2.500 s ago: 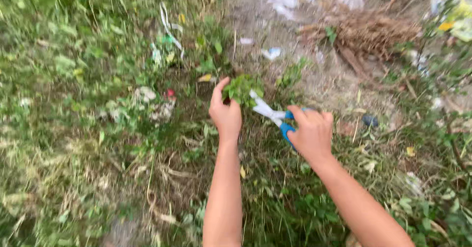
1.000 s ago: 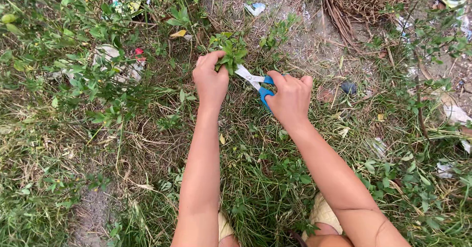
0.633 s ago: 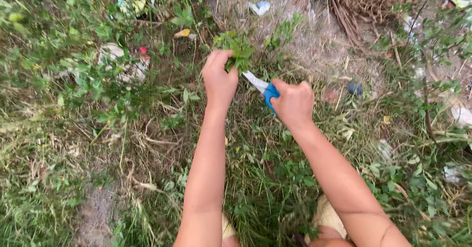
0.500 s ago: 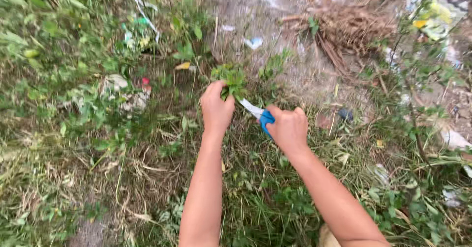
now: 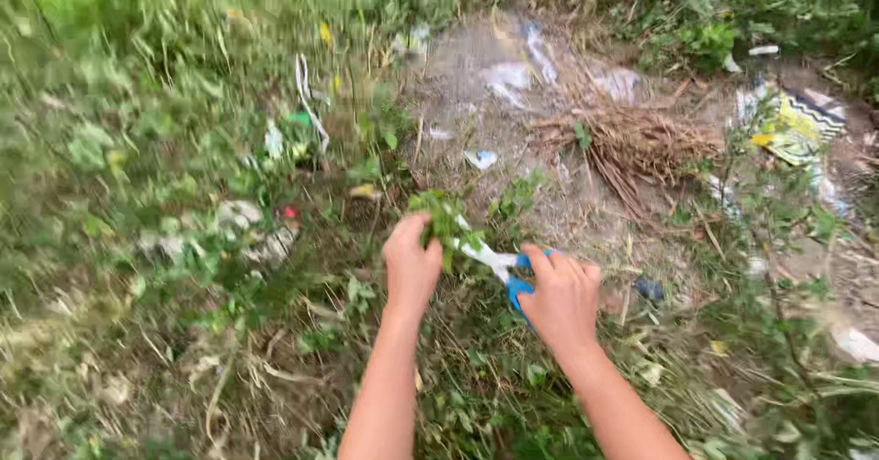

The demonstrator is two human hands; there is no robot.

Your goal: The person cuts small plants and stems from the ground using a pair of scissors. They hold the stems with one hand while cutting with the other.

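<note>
My left hand (image 5: 411, 263) grips a small leafy green plant (image 5: 441, 220) growing out of the grass. Just to its right, my right hand (image 5: 560, 299) holds blue-handled scissors (image 5: 499, 266), with the pale blades angled up-left toward the plant's stems beside my left fingers. The blades look slightly apart. The picture is blurred from head motion.
Tall green weeds (image 5: 137, 103) fill the left side. A bare dirt patch (image 5: 513, 75) with scraps of white litter lies beyond the hands, a heap of dry twigs (image 5: 641, 144) at right, and a yellow patterned wrapper (image 5: 797, 126) at far right.
The view has tilted upward, so both hands sit lower in the picture. The scissors' blue handles show more and the blades have spread a little beside the plant.
</note>
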